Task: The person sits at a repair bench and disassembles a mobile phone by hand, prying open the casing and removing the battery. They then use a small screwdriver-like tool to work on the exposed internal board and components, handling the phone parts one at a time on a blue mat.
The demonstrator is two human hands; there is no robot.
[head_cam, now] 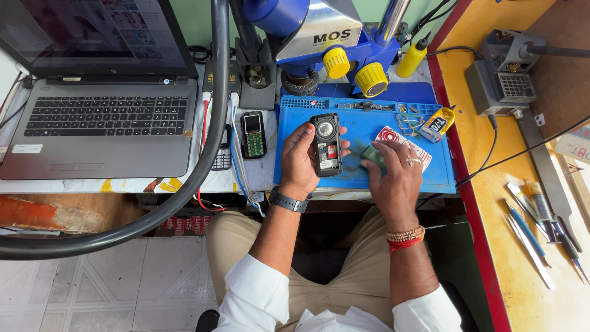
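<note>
left hand fingers clamped on open phone | right hand fingers pinch green part beside it

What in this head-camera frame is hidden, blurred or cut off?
- Green item in the right hand: motion-blurred and partly covered by the fingers; its kind is unclear.
- Opened phone in the left hand: inner parts too small to identify.
- Microscope: top cut off by the frame edge.
- Laptop screen: cut off and blurred.
</note>
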